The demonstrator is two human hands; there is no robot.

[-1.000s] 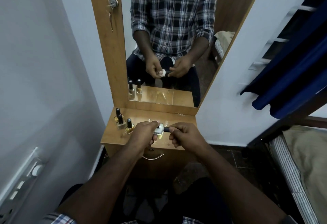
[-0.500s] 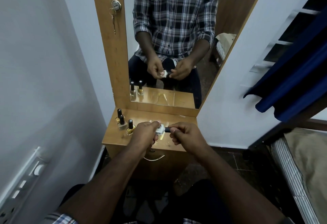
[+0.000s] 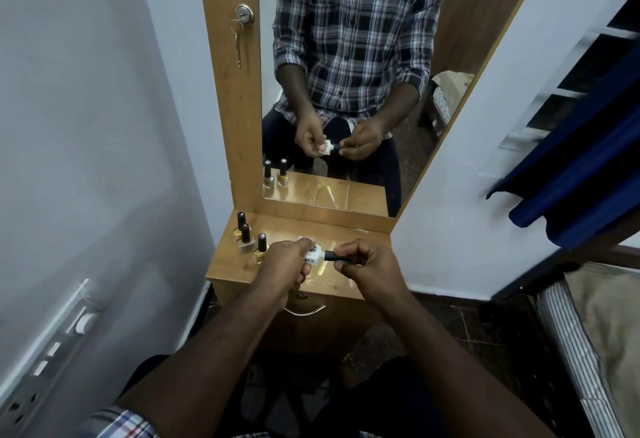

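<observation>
On the left wall a switch panel runs out of view at its lower end, its markings too blurred to read. A key hangs from the lock in the wooden frame beside the mirror. Three small bottles with dark tops stand close together on the left part of the dressing table; no writing on them can be made out.

Just right of them, above the tabletop, the left hand is curled round a white nail polish bottle held on its side. The fingers cover most of it. A round dark mark and a barcode-like strip show on its label, too small to read. The right hand pinches the bottle's black cap between thumb and fingers. Whether the cap is tight or loosened cannot be told.

Further right, a blue curtain and a bed are cut off by the edge.
</observation>
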